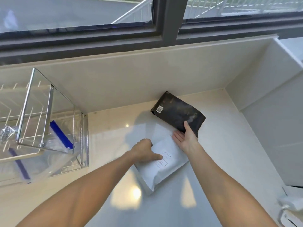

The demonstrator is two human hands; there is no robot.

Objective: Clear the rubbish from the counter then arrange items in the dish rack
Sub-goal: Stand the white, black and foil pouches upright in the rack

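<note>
A white mailer bag (pixel 164 171) with a printed label lies on the pale counter (pixel 221 145). My left hand (pixel 144 151) grips its near-left edge, thumb on top. A black mailer bag (pixel 178 112) with a small barcode sticker is tilted up near the back wall. My right hand (pixel 186 136) holds its lower corner, thumb on top and fingers underneath. The chrome dish rack (pixel 49 122) stands at the left, holding clear plastic bags with blue zip strips (pixel 61 135) and a crumpled piece of foil (pixel 7 133).
A window with a dark frame (pixel 167 30) runs above the back wall. A white wall (pixel 270 112) closes the counter's right side. A white appliance edge (pixel 288 205) shows at the lower right.
</note>
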